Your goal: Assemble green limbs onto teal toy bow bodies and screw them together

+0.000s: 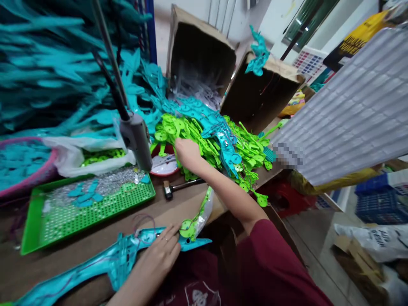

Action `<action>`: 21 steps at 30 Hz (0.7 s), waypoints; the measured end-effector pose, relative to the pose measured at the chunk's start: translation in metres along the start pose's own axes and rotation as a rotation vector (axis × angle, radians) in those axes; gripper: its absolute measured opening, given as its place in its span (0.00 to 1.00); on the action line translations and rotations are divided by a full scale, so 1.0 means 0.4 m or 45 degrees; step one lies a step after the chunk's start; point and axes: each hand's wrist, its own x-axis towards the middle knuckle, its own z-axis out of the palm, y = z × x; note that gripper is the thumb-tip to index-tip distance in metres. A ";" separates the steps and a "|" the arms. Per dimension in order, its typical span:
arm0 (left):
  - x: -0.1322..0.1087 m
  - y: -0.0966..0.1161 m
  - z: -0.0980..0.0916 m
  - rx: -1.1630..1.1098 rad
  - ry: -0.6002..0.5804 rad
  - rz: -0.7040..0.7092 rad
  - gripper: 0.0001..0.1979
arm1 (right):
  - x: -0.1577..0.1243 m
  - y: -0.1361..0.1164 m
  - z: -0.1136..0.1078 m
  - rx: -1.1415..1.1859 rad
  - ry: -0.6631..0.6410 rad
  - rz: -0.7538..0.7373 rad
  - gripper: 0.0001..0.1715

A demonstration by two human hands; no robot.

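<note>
A worker's left hand (pixel 162 250) lay spread flat across a turquoise frame (pixel 121 255) at the table's (pixel 181 202) near edge, fingers extended, tips beside a green part (pixel 188 229); whether they touched it could not be told. The right hand (pixel 188 154) reached into a pile of green parts (pixel 207 146), fingers curled with their tips hidden, leaving unclear whether they gripped one. A hammer (pixel 185 185) lay under the right forearm, near a green tray (pixel 89 224).
</note>
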 end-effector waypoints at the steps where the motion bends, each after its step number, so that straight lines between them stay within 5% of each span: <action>1: -0.004 -0.007 0.002 -0.030 -0.001 0.020 0.13 | -0.003 0.011 -0.012 0.007 0.007 0.009 0.12; 8: -0.030 -0.036 0.004 -0.136 0.070 0.063 0.16 | -0.109 0.102 -0.066 -0.105 -0.032 -0.013 0.14; 17: -0.031 -0.038 0.003 -0.075 0.045 0.066 0.16 | -0.224 -0.024 0.052 -0.145 -0.059 0.000 0.12; 21: -0.055 -0.051 -0.001 0.024 0.003 0.149 0.16 | -0.275 -0.015 0.102 -0.140 -0.094 0.004 0.26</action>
